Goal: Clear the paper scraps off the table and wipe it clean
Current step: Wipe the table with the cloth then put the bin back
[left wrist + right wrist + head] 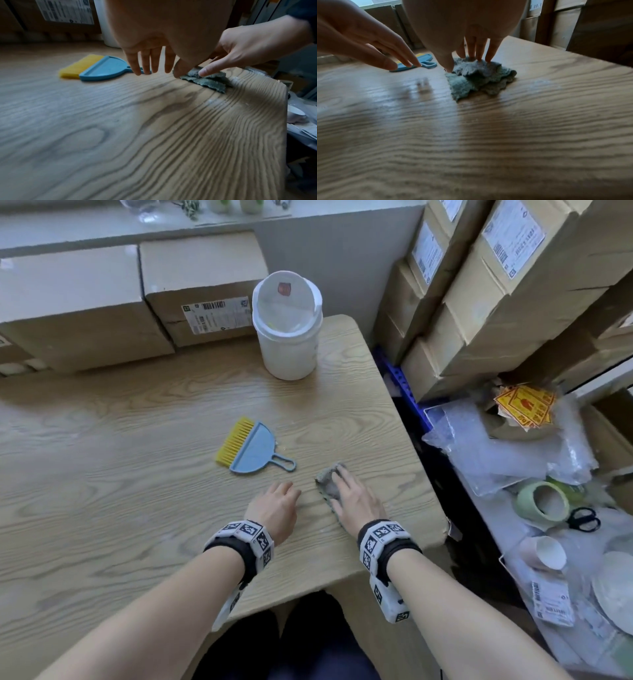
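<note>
A crumpled grey-green cloth [327, 479] [205, 81] [479, 78] lies on the wooden table [137, 474] near its right front corner. My right hand [352, 498] [477, 52] lies flat on the cloth, its straight fingers pressing down on the top. My left hand [277, 505] [149, 60] is just left of the cloth, fingers straight and relaxed, holding nothing. A blue dustpan [255, 450] [102, 69] lies beyond the hands with a yellow brush [234, 441] tucked under it. Faint white specks [211, 101] show on the wood by the right edge.
A white bin [287, 344] with a plastic liner stands at the table's back right. Cardboard boxes [85, 313] line the back edge and are stacked to the right. Below the right edge lie plastic bags, a tape roll [543, 503] and scissors [584, 520].
</note>
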Motion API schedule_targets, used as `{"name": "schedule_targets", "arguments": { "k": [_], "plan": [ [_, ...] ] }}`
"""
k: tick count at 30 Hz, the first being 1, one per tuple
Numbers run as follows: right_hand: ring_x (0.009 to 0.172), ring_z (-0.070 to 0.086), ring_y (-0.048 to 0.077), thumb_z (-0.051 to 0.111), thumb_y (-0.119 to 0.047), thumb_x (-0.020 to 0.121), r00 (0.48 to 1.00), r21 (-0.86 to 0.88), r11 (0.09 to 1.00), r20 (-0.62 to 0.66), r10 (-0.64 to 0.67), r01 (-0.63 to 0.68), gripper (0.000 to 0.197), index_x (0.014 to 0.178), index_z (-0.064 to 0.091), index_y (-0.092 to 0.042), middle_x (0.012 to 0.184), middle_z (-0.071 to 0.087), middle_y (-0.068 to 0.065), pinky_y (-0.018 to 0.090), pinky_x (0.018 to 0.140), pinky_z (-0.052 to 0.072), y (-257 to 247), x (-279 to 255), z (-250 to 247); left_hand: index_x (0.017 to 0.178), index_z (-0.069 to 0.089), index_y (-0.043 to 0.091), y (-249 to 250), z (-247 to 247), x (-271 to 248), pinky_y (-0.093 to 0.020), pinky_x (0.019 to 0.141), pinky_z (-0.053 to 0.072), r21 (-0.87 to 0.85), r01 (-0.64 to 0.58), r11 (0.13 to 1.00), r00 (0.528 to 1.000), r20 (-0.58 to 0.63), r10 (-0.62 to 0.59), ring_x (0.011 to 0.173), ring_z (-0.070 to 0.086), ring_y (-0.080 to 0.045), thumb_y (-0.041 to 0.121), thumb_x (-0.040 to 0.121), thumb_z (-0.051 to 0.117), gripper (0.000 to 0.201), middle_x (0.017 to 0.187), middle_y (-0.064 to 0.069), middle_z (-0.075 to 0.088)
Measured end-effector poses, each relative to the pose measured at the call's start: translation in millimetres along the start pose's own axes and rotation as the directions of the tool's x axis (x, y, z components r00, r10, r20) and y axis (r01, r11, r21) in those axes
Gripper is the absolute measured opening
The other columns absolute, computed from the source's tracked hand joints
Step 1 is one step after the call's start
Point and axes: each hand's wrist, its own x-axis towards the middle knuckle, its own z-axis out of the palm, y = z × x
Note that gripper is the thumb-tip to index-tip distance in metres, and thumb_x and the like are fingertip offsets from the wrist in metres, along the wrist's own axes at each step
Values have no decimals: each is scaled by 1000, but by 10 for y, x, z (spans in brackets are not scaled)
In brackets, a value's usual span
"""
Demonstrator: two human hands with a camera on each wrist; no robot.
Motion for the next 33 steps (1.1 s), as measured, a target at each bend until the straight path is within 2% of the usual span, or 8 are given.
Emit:
{"name": "schedule_targets", "arguments": {
  "k": [4,7,9,12,18,24,28,33],
  "plan": [
    [146,14,15,53,-26,91,998,-22,999,30,-48,49,64,147,25,-14,159,12,1,33,115,23,71,14,72,134,40,13,43,180,-20,-35,109,30,-24,19,1000,999,-46,-20,137,30,-24,17,90,42,44,151,-9,29],
    [147,7,13,47,-26,95,994,-34,996,80,-77,79,62,149,19,-16,159,7,-1,26,116,13,123,44,66,124,53,10,52,274,-59,-40,103,38,-29,15,999,998,-61,-17,128,44,-32,15,84,54,40,143,-16,42],
    [147,7,12,37,-16,99,989,-64,994,124,-84,92,54,149,16,-16,159,7,-1,23,116,11,134,79,20,120,55,10,61,299,-89,-42,101,41,-33,32,999,996,-86,-34,124,49,-35,13,80,59,41,139,-18,46],
    [147,8,15,21,2,98,978,-123,986,189,-84,109,54,150,14,-12,159,8,3,25,117,13,103,130,-67,134,40,13,100,285,-145,-37,110,28,-48,85,995,996,-33,-87,138,31,-28,17,90,46,45,151,-12,27],
    [145,19,15,24,0,97,971,-182,964,173,-163,194,51,148,20,-10,157,19,3,27,114,21,-128,185,-347,141,29,17,44,107,-361,-36,114,23,-91,233,968,971,-34,-237,142,20,-22,14,91,41,51,155,-6,18],
    [141,28,15,33,9,92,935,-167,920,79,-347,356,57,146,26,-9,154,28,5,25,113,23,-798,188,-597,140,29,17,-273,-210,-705,-37,112,26,-104,333,937,928,-139,-345,139,25,-24,15,91,40,50,153,-8,22],
    [114,57,27,34,12,89,912,-184,896,10,-410,405,46,131,45,-3,130,55,14,34,90,45,-1425,117,-586,136,36,15,-639,-388,-1080,-37,109,27,-104,390,915,890,-212,-403,139,26,-24,15,92,40,44,153,-9,23],
    [99,63,31,35,12,88,883,-246,855,14,-469,457,40,121,48,-5,113,61,14,39,78,49,-2377,-13,-377,133,40,14,-1292,-410,-1739,-38,108,30,-106,447,888,846,-272,-458,138,28,-23,16,91,39,41,151,-9,26]
  ]
}}
